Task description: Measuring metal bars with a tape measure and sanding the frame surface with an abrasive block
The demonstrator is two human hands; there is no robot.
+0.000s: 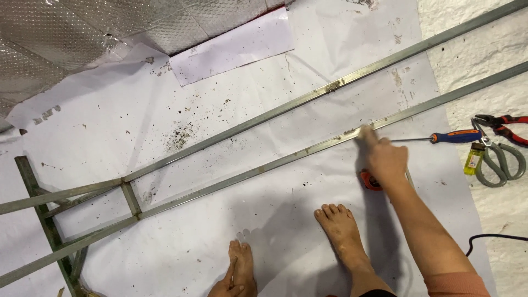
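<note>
My right hand [386, 159] reaches forward, and its blurred fingertips touch the nearer of two long grey metal bars [264, 168]. What the fingers hold, if anything, is hidden by the back of the hand. An orange tape measure [371, 181] lies on the white sheet just under the wrist. A thin grey strip [410, 179] shows at the hand's right side. My left hand [226, 285] rests at the bottom edge against my left foot [243, 267], holding nothing. My right foot [341, 228] stands flat beside the forearm.
The two bars run diagonally and join a welded frame [66, 220] at the lower left. To the right lie a blue and orange screwdriver [456, 136], grey scissors [498, 159], red pliers [506, 125] and a yellow lighter [473, 158]. A black cable [495, 237] and silver foil [82, 27] are also in view.
</note>
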